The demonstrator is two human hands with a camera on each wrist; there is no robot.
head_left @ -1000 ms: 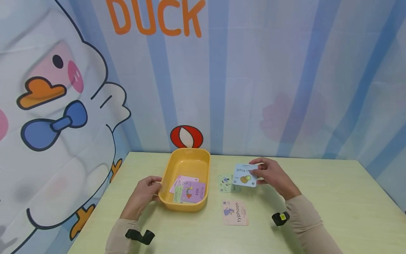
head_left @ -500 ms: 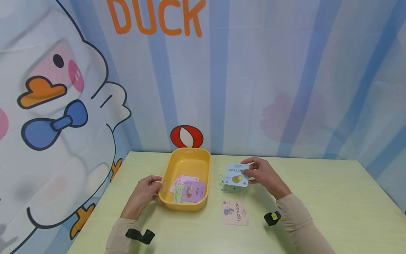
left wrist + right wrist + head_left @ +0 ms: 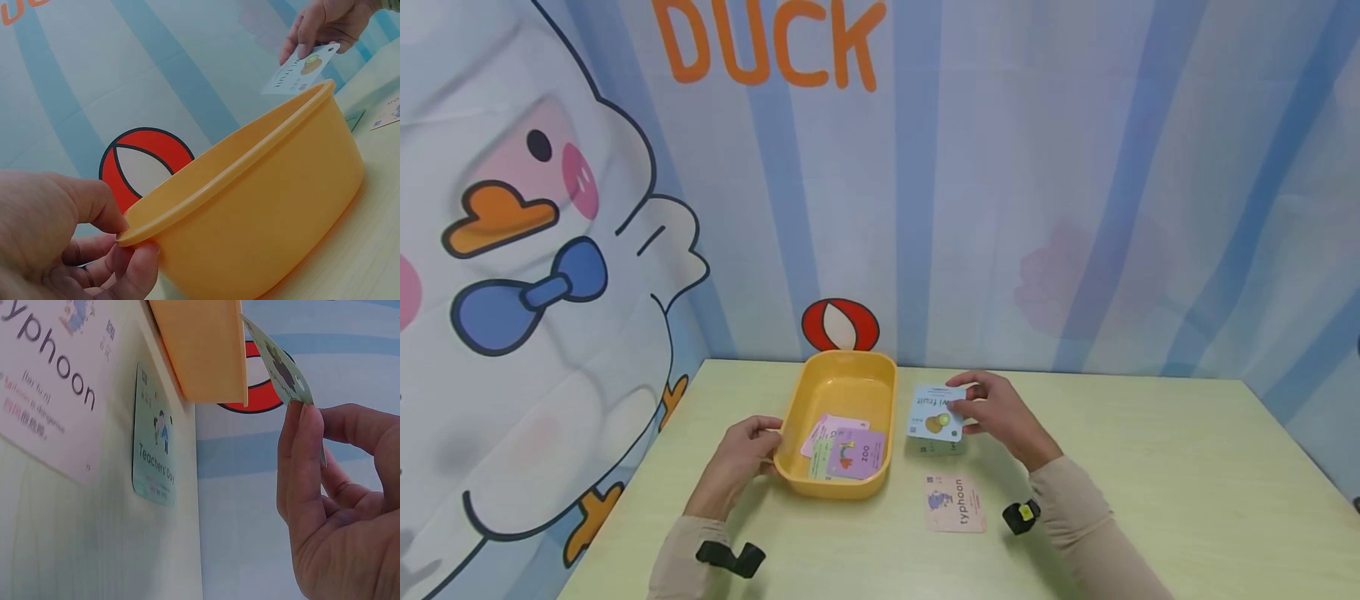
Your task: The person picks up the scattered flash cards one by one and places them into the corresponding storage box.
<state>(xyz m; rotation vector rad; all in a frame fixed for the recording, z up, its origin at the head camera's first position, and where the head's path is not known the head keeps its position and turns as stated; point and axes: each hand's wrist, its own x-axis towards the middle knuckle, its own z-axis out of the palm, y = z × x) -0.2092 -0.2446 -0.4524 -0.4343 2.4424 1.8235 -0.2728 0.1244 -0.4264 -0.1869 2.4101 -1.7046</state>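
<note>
My right hand (image 3: 1000, 414) pinches a light blue kiwi fruit card (image 3: 934, 414) by its edge, raised off the table just right of the yellow tub. Beneath it, partly covered in the head view, a green Teachers' Day card (image 3: 154, 440) lies on the table. Nearer to me rests a pink typhoon card (image 3: 955, 503). With thumb and fingers my left hand (image 3: 75, 237) grips the rim of the yellow tub (image 3: 262, 200) at its left side. Inside the tub lie a purple zoo card (image 3: 859, 452), a pink card (image 3: 827, 428) and a green card (image 3: 819, 460), overlapping.
The pale wooden table (image 3: 1150, 483) ends at the back against a blue striped curtain (image 3: 970, 208) printed with a duck. Black wrist straps (image 3: 730, 557) show on both sleeves.
The right hand has carried the kiwi fruit card left toward the tub, so it now covers much of the green Teachers' Day card. My left hand and the tub have stayed put.
</note>
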